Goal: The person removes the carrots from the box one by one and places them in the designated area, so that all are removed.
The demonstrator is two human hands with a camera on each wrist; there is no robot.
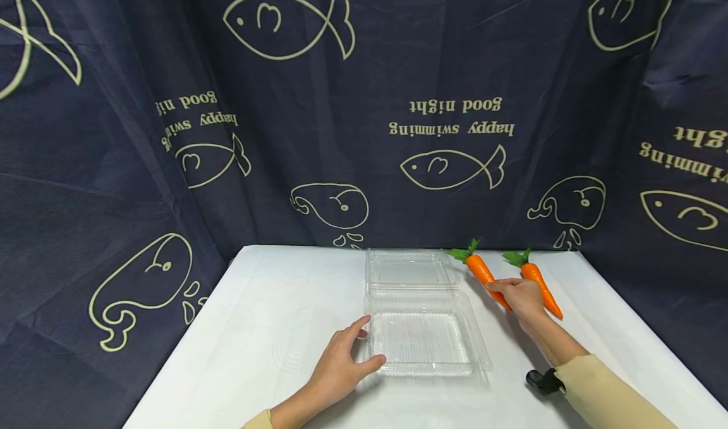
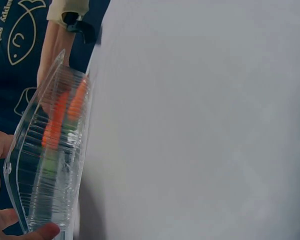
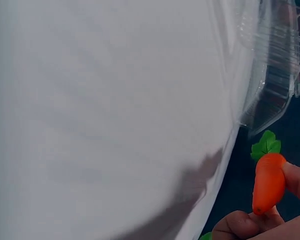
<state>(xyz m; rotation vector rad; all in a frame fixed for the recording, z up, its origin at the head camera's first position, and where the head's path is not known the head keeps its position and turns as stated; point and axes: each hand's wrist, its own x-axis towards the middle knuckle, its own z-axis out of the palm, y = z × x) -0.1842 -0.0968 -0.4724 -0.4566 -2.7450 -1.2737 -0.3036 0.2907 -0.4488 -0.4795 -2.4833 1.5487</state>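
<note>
My right hand (image 1: 522, 297) pinches an orange toy carrot (image 1: 479, 268) with green leaves. In the right wrist view, thumb and fingers lie on either side of this carrot (image 3: 270, 182), and its leafy end points up. A second carrot (image 1: 533, 273) lies on the table just right of that hand. To the left stands a clear plastic clamshell box (image 1: 476, 334) with its lid (image 1: 453, 276) folded back. At the box's left front corner rests my left hand (image 1: 338, 362), its thumb and fingers spread along the rim. Through the box wall, the left wrist view shows both carrots.
A white tabletop (image 1: 256, 328) carries everything. Dark blue cloth (image 1: 352, 119) with fish and whale drawings hangs behind and at both sides. A black strap device (image 1: 543, 381) sits at the right wrist by the beige sleeve (image 1: 603, 391).
</note>
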